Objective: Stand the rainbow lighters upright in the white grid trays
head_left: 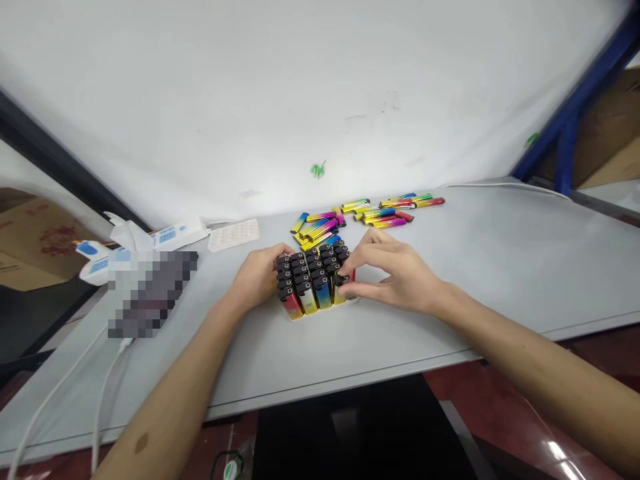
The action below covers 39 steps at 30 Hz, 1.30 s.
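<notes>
Rows of upright lighters (pixel 323 293) with black tops and shiny coloured bodies stand packed in a shallow pale tray (pixel 296 318). My left hand (pixel 256 277) rests against the left side of the block, its fingers curled round the back and partly hidden. At the front right corner, my right hand (pixel 395 270) pinches a yellow lighter (pixel 341 294) by its black top between thumb and fingers. That lighter stands in the front row. Behind the block lies a loose pile of metallic multicoloured lighters (pixel 316 230), with more lighters (pixel 385 215) scattered to its right.
A white textured tray (pixel 233 235) lies at the back left. Near it are a power strip (pixel 170 235) with plugs, a blurred-out dark device (pixel 155 293) and white cables (pixel 103 400). A white wall (pixel 320 100) bounds the grey table (pixel 500 267) behind.
</notes>
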Motion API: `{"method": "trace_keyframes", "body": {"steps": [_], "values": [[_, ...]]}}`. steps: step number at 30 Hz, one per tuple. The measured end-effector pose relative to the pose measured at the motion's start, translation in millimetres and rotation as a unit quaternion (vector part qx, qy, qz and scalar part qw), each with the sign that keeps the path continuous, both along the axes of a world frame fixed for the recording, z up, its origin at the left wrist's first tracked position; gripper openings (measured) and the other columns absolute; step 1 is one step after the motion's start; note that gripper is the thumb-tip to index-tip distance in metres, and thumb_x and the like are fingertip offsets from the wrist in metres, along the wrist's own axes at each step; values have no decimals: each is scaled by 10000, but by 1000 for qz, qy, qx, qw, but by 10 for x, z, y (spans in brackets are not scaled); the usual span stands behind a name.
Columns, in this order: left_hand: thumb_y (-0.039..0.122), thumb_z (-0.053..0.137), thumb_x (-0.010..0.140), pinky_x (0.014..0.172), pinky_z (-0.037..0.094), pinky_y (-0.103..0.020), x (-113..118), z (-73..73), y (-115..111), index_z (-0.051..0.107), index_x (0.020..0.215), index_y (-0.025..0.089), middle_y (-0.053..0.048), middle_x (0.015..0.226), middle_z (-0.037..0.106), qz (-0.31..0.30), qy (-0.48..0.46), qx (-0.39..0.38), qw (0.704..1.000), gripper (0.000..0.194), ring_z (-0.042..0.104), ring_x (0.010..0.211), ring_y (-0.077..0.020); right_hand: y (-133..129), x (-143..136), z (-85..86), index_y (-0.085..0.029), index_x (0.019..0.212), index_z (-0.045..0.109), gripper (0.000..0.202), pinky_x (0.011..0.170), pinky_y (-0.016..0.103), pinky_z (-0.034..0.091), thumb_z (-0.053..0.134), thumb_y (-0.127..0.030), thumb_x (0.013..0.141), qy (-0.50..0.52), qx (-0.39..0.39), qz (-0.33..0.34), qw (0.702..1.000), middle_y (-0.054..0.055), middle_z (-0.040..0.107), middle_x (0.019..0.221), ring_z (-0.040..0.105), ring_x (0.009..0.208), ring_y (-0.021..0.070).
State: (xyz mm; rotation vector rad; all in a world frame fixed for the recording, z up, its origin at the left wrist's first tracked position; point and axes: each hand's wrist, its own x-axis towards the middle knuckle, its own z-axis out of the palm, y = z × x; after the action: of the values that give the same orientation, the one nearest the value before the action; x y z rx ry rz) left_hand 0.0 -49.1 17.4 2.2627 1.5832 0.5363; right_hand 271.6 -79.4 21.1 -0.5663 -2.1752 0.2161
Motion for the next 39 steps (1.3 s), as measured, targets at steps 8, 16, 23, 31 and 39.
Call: {"method": "trace_keyframes", "body": {"steps": [8, 16, 23, 31, 39], "values": [[224, 498, 706, 715, 480, -296, 16, 4, -7, 642, 996, 220, -18, 903, 757, 2, 0, -1, 1000, 325, 677, 803, -218, -23, -3, 46, -245, 829, 732, 172, 704, 382, 441, 689, -399, 894, 16, 62, -31, 997, 37, 640, 784, 523, 751, 196], [211, 494, 721, 706, 470, -287, -10, -17, 19, 653, 1002, 230, -3, 889, 762, 7, 11, 6, 1000, 323, 684, 801, -216, 342, 193, -72, -220, 821, 694, 303, 827, 393, 459, 480, -358, 987, 30, -41, -264, 963, 58, 661, 800, 551, 796, 222], [202, 491, 733, 719, 465, -295, -11, -16, 24, 642, 1011, 234, -7, 893, 765, 6, 12, -1, 1000, 318, 688, 809, -222, 710, 568, -290, -143, 1362, 602, 483, 965, 508, 402, 472, -296, 923, -177, -176, -509, 824, 233, 542, 1253, 511, 1174, 396], [177, 476, 718, 694, 464, -283, -28, -27, 33, 654, 1012, 248, 1, 882, 761, 1, 17, 6, 1000, 350, 683, 788, -215, 728, 620, -305, -140, 1135, 647, 366, 959, 492, 408, 551, -325, 834, -200, -198, -488, 826, 191, 615, 1226, 526, 1147, 376], [191, 495, 731, 705, 463, -290, -22, -34, 41, 648, 1017, 244, -9, 903, 761, 6, 23, 6, 1000, 329, 690, 814, -226, 748, 607, -330, -140, 1063, 676, 308, 941, 499, 442, 564, -328, 846, -203, -209, -467, 835, 212, 635, 1217, 569, 1144, 378]]}}
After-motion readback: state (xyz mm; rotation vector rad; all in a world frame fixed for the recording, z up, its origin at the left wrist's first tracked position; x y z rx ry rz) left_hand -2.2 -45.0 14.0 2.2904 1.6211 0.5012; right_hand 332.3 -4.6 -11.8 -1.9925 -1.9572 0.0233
